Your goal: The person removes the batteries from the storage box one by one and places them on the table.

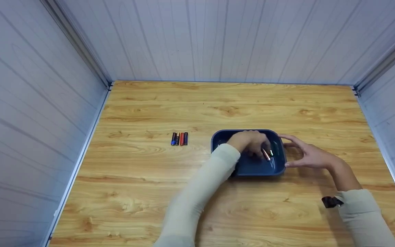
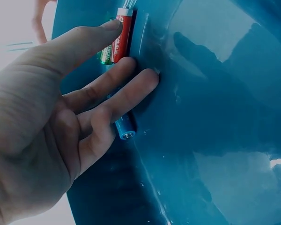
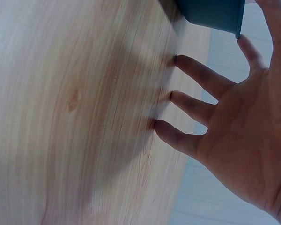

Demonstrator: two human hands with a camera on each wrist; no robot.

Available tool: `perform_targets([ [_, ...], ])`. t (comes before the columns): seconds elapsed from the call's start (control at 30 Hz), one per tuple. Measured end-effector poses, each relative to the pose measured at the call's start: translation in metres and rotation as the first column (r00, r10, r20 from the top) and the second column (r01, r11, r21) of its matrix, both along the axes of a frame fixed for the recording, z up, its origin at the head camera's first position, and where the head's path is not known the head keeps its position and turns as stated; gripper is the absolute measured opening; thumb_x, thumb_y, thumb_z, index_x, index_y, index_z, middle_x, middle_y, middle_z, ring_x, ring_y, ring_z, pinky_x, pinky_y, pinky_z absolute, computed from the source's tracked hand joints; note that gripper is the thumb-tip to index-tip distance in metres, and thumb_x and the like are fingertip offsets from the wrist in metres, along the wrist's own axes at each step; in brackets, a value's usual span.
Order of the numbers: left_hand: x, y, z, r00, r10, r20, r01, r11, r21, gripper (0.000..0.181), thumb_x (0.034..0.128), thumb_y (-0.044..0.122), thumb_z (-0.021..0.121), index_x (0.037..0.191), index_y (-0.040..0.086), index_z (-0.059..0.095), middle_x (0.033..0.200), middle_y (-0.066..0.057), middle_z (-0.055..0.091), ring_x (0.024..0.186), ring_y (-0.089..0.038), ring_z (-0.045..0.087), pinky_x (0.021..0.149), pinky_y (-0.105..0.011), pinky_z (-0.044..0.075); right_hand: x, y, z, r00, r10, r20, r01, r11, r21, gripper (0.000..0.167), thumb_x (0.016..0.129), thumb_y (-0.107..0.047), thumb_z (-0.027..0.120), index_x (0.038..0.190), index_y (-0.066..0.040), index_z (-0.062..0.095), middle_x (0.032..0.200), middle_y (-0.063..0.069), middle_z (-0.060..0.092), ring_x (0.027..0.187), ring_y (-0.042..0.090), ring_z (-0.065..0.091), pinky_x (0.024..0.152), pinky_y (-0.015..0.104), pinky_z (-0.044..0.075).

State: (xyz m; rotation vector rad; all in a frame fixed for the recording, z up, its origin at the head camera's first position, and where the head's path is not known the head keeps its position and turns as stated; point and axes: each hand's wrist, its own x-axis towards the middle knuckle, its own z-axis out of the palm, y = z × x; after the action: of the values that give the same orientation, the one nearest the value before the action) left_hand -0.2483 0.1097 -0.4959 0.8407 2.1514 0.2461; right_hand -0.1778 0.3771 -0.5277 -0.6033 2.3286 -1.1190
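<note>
My left hand [image 1: 250, 140] reaches down into a dark blue tray [image 1: 257, 174]. In the left wrist view its thumb tip overlaps a red battery [image 2: 123, 42], with a green battery [image 2: 106, 55] close beside it. A blue battery [image 2: 125, 126] lies partly hidden behind the loosely bent fingers, which are not closed round any battery. At the tray's right end my right hand [image 1: 310, 156] is spread, thumb and a finger at the rim. The right wrist view shows its other fingertips down on the table.
Several batteries [image 1: 182, 139] stand side by side in a short row on the wooden table [image 1: 132, 192], left of the tray. Pale panel walls [image 1: 197, 41] border the table at the back and both sides.
</note>
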Motion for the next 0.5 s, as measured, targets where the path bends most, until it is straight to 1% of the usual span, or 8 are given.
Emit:
perform_targets([
  [0.17,-0.0005,0.0012,-0.0002,0.999,-0.028,-0.023,0.027,1.000,-0.004,0.037,0.1072,0.030,0.080,0.143,0.028,0.074,0.122,0.005,0.077,0.087,-0.008,0.072,0.076,-0.023,0.056,-0.0003,0.0006,-0.0001,1.000,0.005,-0.008,-0.005,1.000,0.003,0.100,0.099,-0.019,0.089,0.178,-0.025,0.029,0.178,0.029,0.042,0.162,0.057,0.041,0.121,0.085,0.035],
  [0.27,-0.0001,0.0014,0.0007,0.999,-0.027,-0.028,0.027,1.000,-0.003,0.033,0.1057,0.031,0.082,0.138,0.027,0.076,0.119,0.006,0.075,0.089,-0.007,0.070,0.076,-0.022,0.055,-0.0014,0.0004,-0.0003,1.000,0.013,-0.018,-0.013,1.000,-0.007,0.100,0.098,-0.018,0.089,0.178,-0.023,0.029,0.179,0.028,0.040,0.161,0.057,0.042,0.121,0.083,0.036],
  [0.37,0.0004,0.0008,0.0019,0.999,-0.020,-0.031,0.020,1.000,-0.009,0.033,0.1037,0.033,0.085,0.135,0.027,0.076,0.117,0.006,0.074,0.091,-0.008,0.069,0.076,-0.023,0.054,-0.0024,0.0001,-0.0008,0.999,0.020,-0.027,-0.020,1.000,-0.015,0.100,0.098,-0.016,0.089,0.178,-0.021,0.029,0.179,0.029,0.040,0.161,0.057,0.043,0.121,0.084,0.036],
  [0.5,0.0002,0.0010,0.0012,0.999,-0.030,-0.045,0.029,0.999,-0.021,0.034,0.1025,0.032,0.086,0.135,0.027,0.076,0.119,0.006,0.074,0.093,-0.008,0.069,0.077,-0.023,0.054,-0.0019,0.0004,-0.0004,1.000,0.015,-0.019,-0.016,1.000,-0.005,0.100,0.098,-0.018,0.090,0.178,-0.023,0.029,0.179,0.029,0.040,0.162,0.058,0.042,0.121,0.087,0.033],
])
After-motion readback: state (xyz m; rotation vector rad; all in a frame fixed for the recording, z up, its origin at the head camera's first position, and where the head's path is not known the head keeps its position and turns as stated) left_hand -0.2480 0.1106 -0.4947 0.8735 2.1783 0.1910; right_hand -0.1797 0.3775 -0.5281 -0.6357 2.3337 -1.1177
